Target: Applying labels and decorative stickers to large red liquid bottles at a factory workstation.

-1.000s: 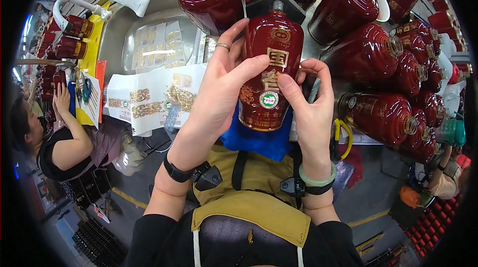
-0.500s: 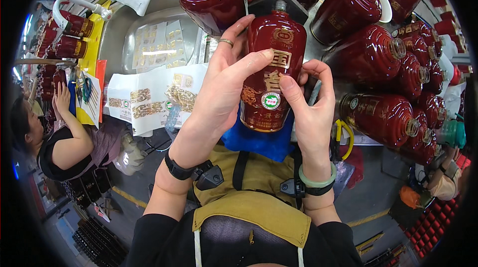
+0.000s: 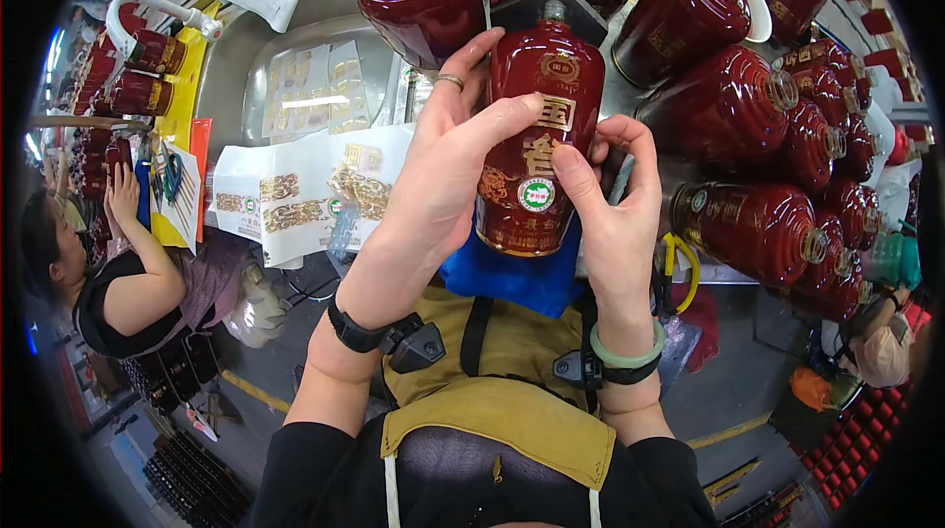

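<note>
A dark red glass bottle (image 3: 539, 149) with gold lettering and a round green-and-white sticker lies tilted in front of me, its neck pointing away. My left hand (image 3: 433, 149) wraps its left side, the thumb pressed on the upper gold character. On the right side, my right hand (image 3: 615, 193) holds the bottle with its thumb on the lower gold character and its fingers curled behind the edge. Beneath the bottle's base is a blue cloth (image 3: 517, 282). Left of my left hand lie white sheets (image 3: 305, 188) carrying gold decals.
Several red bottles (image 3: 758, 213) lie crowded at the right; another bottle (image 3: 421, 1) stands behind my left hand. A metal tray (image 3: 246, 56) holds wet decal sheets. Yellow-handled pliers or scissors (image 3: 679, 272) hang at the bench edge. A co-worker (image 3: 118, 272) works at the left.
The bottle has tipped slightly, its base end shifting a little away from me. Both hands keep nearly the same hold, thumbs on the gold characters.
</note>
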Demonstrator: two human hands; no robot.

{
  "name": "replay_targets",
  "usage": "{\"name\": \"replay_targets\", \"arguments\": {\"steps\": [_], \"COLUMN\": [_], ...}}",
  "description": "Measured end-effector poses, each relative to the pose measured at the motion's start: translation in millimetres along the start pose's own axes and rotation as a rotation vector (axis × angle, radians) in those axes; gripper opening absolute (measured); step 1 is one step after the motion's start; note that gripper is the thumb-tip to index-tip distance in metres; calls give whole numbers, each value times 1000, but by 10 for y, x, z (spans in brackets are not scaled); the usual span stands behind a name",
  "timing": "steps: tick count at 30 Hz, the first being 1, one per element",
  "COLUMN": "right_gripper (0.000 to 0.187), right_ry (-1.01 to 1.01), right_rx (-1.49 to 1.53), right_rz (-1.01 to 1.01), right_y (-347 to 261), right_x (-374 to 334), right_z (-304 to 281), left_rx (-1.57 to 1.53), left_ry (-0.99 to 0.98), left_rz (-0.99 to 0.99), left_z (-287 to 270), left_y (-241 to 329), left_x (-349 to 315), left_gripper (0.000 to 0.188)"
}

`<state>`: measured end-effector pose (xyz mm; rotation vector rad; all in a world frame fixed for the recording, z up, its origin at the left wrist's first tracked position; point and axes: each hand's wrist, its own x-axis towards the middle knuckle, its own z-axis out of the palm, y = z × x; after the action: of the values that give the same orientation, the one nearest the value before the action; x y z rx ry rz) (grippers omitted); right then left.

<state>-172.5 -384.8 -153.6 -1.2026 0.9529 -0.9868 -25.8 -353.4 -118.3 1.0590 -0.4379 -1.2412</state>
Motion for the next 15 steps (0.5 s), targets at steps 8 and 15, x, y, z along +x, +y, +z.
{"name": "replay_targets", "arguments": {"steps": [8, 15], "right_gripper": [40, 39], "right_ry": [-25, -2], "right_rx": [41, 0], "right_rz": [28, 24], "right_y": [-19, -5], "right_x": [-7, -22], "right_z": [-43, -34], "left_rx": [-81, 139], "left_ry": [-63, -112], "left_rz": [2, 173], "left_z": [-142, -139], "left_y": [-89, -218], "left_x": [-126, -229], "left_gripper": [82, 84]}}
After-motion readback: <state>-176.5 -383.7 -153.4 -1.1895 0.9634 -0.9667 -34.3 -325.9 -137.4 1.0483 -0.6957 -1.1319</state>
